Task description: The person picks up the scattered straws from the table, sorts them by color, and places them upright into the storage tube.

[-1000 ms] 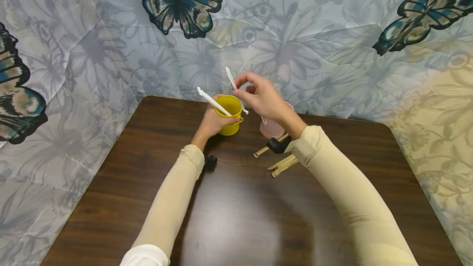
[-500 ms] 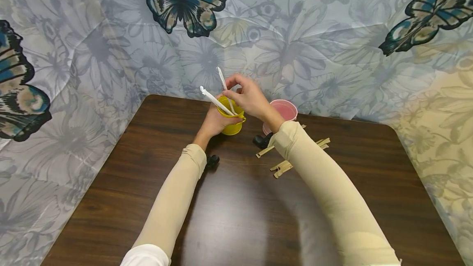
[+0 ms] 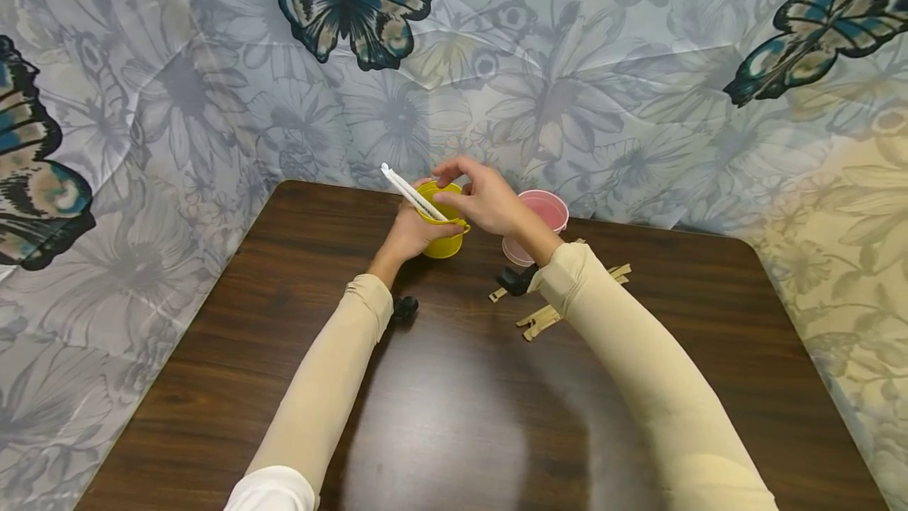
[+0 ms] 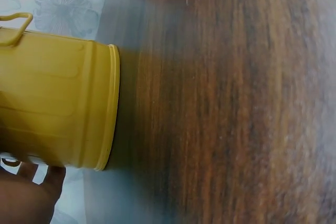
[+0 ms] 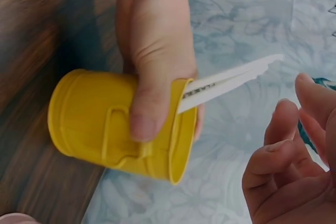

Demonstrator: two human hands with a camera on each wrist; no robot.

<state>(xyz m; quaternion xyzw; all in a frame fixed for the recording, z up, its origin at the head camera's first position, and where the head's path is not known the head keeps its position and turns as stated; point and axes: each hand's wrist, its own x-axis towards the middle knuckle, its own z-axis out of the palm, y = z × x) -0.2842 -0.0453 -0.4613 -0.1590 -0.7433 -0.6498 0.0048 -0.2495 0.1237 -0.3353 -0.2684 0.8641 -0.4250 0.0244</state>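
Observation:
My left hand (image 3: 411,232) grips a small yellow bucket (image 3: 444,246) near the back of the table. In the right wrist view the left thumb (image 5: 149,108) presses on the side of the bucket by its wire handle. White narrow strips (image 5: 231,81) lean together out of the bucket's mouth, one with dark printed letters. My right hand (image 3: 488,199) hovers by the rim on the right, fingers loosely bent with nothing between them. In the left wrist view the bucket's base (image 4: 105,108) faces the dark wood, and some fingertips (image 4: 52,177) show beneath its wall.
A pink bucket (image 3: 546,207) stands right of the yellow one, partly behind the right forearm. Tan flat strips (image 3: 541,323) that look like zippers lie in front of it, partly under the right sleeve. A butterfly-print cloth (image 3: 397,117) hangs behind the brown table (image 3: 284,259).
My right hand has brought a white strip over the yellow bucket, lowered it inside and let go; its fingers have since spread. The left hand keeps its grip on the bucket.

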